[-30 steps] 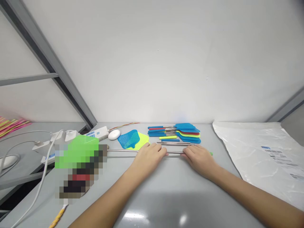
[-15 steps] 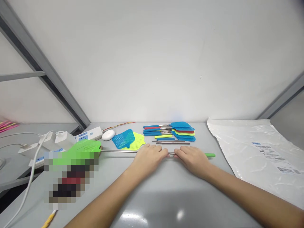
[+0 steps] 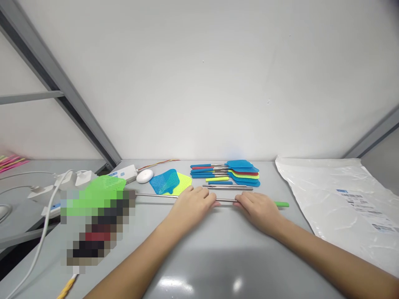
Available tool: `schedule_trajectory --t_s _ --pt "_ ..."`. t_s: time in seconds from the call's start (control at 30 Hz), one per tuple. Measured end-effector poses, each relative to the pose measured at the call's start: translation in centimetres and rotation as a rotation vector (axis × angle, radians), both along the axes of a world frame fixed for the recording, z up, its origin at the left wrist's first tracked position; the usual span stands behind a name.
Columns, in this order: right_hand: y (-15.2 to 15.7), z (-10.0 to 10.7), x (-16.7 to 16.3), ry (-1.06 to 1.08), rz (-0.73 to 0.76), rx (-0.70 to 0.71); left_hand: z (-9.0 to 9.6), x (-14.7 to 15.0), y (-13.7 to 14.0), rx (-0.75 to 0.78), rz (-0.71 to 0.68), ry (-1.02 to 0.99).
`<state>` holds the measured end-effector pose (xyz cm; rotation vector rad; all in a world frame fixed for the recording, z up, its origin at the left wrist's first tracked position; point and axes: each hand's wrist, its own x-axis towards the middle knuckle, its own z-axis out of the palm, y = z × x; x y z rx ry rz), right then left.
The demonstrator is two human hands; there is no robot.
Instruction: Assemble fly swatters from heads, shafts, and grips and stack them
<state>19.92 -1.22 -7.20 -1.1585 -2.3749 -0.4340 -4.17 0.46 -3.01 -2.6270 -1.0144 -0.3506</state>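
A green fly swatter lies level across the table, its metal rod (image 3: 226, 200) running through both of my hands. My left hand (image 3: 193, 204) is wrapped round the rod near its middle. Closed round the swatter close to its green handle (image 3: 282, 204) is my right hand (image 3: 259, 211); part of the handle sticks out beyond it. A short stretch of bare rod shows between the hands. The perforated green head (image 3: 107, 187) is at the far left, partly behind a pixelated patch.
Folded fly swatters (image 3: 241, 165) are stacked at the back. Metal rods (image 3: 229, 187) and loose handles (image 3: 218, 179) lie before them. Left are a blue swatter head (image 3: 162, 181), a yellow one (image 3: 184, 182), a white mouse-like object (image 3: 145, 176) and power strips (image 3: 126, 172); right, a plastic mailer (image 3: 324, 195).
The gap between my hands has widened, baring more rod. The green head has shifted left. Both hands keep their hold, and the view has moved slightly.
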Motion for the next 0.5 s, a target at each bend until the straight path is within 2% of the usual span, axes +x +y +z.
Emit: schedule_trajectory --t_s 0.2,0.5 --pt "-0.3 0.2 -0.4 0.010 0.056 0.041 -0.8 1.7 -0.8 0.023 -0.040 0.017" --pt "0.4 0.4 0.5 -0.023 -0.012 0.052 0.2 -0.2 0.9 0.084 -0.052 -0.009"
